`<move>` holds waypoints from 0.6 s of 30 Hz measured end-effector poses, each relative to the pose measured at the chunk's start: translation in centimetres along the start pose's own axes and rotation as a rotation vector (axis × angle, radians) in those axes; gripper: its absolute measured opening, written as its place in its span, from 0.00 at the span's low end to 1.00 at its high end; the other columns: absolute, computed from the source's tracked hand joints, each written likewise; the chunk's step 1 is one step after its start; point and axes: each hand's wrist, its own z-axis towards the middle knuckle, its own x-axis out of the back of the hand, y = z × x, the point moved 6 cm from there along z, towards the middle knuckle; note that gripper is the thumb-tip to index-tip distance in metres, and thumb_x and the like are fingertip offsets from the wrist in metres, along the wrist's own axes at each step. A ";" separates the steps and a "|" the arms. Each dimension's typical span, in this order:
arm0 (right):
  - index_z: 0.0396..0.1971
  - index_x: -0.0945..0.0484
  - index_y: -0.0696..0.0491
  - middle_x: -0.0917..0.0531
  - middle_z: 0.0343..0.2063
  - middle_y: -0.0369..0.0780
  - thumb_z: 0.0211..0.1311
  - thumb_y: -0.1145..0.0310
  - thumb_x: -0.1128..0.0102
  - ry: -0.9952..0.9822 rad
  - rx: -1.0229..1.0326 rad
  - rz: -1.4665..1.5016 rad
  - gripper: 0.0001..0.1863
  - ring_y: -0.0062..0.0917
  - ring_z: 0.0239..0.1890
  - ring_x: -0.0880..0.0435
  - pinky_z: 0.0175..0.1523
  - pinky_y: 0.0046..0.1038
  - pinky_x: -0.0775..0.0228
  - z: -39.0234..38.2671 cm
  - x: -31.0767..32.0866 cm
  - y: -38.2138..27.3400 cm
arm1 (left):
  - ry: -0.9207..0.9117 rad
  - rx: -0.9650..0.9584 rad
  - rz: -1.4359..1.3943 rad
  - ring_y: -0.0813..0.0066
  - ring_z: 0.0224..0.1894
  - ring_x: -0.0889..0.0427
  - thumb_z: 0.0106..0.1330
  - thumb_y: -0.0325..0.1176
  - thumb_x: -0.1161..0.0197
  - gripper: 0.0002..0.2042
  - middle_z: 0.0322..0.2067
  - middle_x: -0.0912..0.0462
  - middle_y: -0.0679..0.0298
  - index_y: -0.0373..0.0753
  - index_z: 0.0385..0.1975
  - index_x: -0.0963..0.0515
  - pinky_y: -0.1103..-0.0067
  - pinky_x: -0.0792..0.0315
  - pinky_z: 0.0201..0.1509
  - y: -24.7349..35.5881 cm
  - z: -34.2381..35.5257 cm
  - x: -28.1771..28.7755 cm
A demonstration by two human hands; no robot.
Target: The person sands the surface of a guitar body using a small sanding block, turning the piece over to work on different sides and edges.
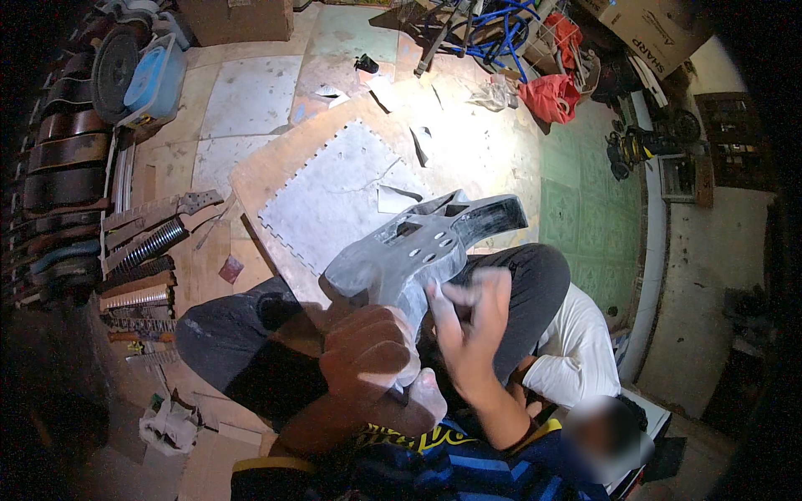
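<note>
- Left hand [372, 346]: fingers curled together around the near part of the grey electric-guitar body [380, 255], which extends ahead of them.
- Right hand [474, 326]: beside that body; blurred fingers bent, cannot tell if pinching.
- Jigsaw-edged mat [326, 196]: beyond left fingers.

On the floor [251, 94], a cardboard box [236, 20] sits toward the far edge, a blue tub [147, 82] near the left.
</note>
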 end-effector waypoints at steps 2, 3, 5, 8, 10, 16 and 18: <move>0.31 0.23 0.57 0.29 0.29 0.45 0.52 0.80 0.28 0.020 0.030 -0.016 0.11 0.38 0.35 0.29 0.39 0.36 0.36 0.0 0.2 0.0 | -0.049 -0.082 -0.018 0.64 0.20 0.24 0.50 0.29 0.35 0.11 0.17 0.27 0.61 0.39 0.15 0.32 0.69 0.26 0.30 -1.4 -0.1 0.3; 0.31 0.23 0.57 0.29 0.29 0.45 0.52 0.79 0.27 0.034 0.041 -0.041 0.11 0.38 0.35 0.29 0.39 0.36 0.36 -0.2 0.4 -0.1 | -0.080 -0.105 -0.036 0.64 0.19 0.25 0.45 0.27 0.35 0.10 0.16 0.29 0.62 0.39 0.15 0.32 0.70 0.27 0.27 -1.2 -0.1 0.0; 0.31 0.23 0.56 0.29 0.29 0.44 0.51 0.80 0.27 0.046 0.057 -0.074 0.12 0.38 0.34 0.30 0.39 0.36 0.36 0.7 0.0 -0.3 | -0.060 -0.106 -0.051 0.64 0.17 0.26 0.40 0.25 0.35 0.09 0.15 0.30 0.63 0.38 0.14 0.31 0.72 0.29 0.25 -0.4 0.4 -0.2; 0.32 0.23 0.57 0.29 0.29 0.44 0.51 0.80 0.28 -0.004 0.089 -0.043 0.11 0.38 0.35 0.30 0.39 0.37 0.37 0.9 -0.6 -0.3 | 0.002 -0.092 -0.056 0.64 0.17 0.25 0.41 0.26 0.35 0.08 0.16 0.29 0.63 0.39 0.14 0.31 0.72 0.28 0.25 -0.2 0.7 -0.3; 0.30 0.24 0.59 0.30 0.31 0.44 0.51 0.81 0.27 0.002 0.114 -0.084 0.11 0.35 0.35 0.30 0.41 0.32 0.37 1.1 -0.4 -0.5 | 0.011 -0.091 -0.089 0.65 0.17 0.25 0.42 0.27 0.35 0.08 0.16 0.29 0.64 0.39 0.14 0.30 0.72 0.28 0.26 0.0 0.9 -0.3; 0.28 0.25 0.60 0.32 0.31 0.42 0.52 0.80 0.27 -0.030 0.046 -0.079 0.12 0.32 0.35 0.32 0.40 0.31 0.38 0.0 0.1 -0.6 | 0.012 -0.030 -0.019 0.64 0.17 0.25 0.40 0.28 0.34 0.08 0.15 0.29 0.65 0.41 0.14 0.29 0.72 0.28 0.26 -0.5 0.7 0.1; 0.28 0.25 0.60 0.32 0.31 0.42 0.51 0.80 0.27 -0.008 0.079 -0.081 0.12 0.31 0.35 0.32 0.40 0.30 0.38 1.3 -0.5 -0.2 | 0.019 -0.007 -0.037 0.63 0.23 0.21 0.54 0.34 0.35 0.10 0.19 0.24 0.61 0.40 0.17 0.28 0.69 0.24 0.34 -0.6 0.0 0.0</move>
